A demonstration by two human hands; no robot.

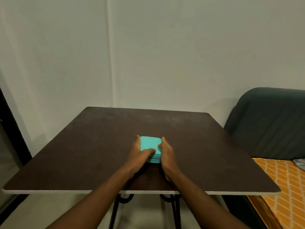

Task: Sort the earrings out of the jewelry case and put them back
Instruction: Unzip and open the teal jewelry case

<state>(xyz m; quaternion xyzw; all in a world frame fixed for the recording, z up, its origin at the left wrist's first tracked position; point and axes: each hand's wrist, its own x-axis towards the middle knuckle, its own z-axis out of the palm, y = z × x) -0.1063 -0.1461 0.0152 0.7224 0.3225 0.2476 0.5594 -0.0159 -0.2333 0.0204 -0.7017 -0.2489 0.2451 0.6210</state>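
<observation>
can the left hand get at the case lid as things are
Likely yes: the left hand holds the case by its left side, thumb on the closed lid; only the right hand, at the other side, is near.

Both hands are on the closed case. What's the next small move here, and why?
Probably open the teal jewelry case. It lies closed on the table and no earrings show yet. The left hand and right hand already grip its sides, with the thumbs on top.
</observation>
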